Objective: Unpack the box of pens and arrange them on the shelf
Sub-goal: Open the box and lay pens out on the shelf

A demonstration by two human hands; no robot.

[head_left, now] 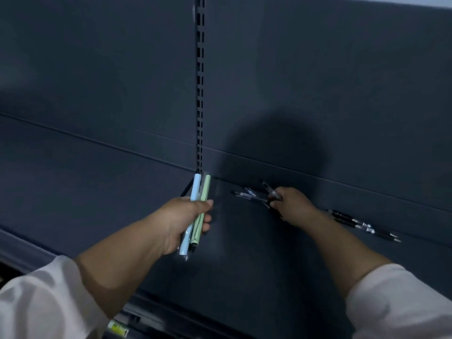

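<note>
Two pastel pens show plainly in the bundle: one pale blue pen [195, 189] and one pale green pen [206, 189], side by side in what looks like a clear wrap, with something dark between them that is too dim to count. A small scatter of clear-barrelled pens [244, 194] lies on the shelf [244, 253] near its back edge; they cross one another and their number cannot be told. Well apart to the right lies a second group, the dark pens [354, 222], about three, nearly parallel and slanting. The left hand [186, 216] is raised over the shelf, its fingers and thumb curled round the middle of the bundle, which stands almost upright. The right hand [293, 204] reaches further in, knuckles up, its fingers pinching a clear pen [270, 190] just beside the scatter. Both forearms are bare below white sleeves [36, 302]. The shelf is flat and dark grey, backed by a dark back panel [97, 69] with a slotted upright [200, 81] running down its middle. The light is low, and the person's shadow falls on the panel. A yellow-green label [118, 326] shows at the lower edge.
</note>
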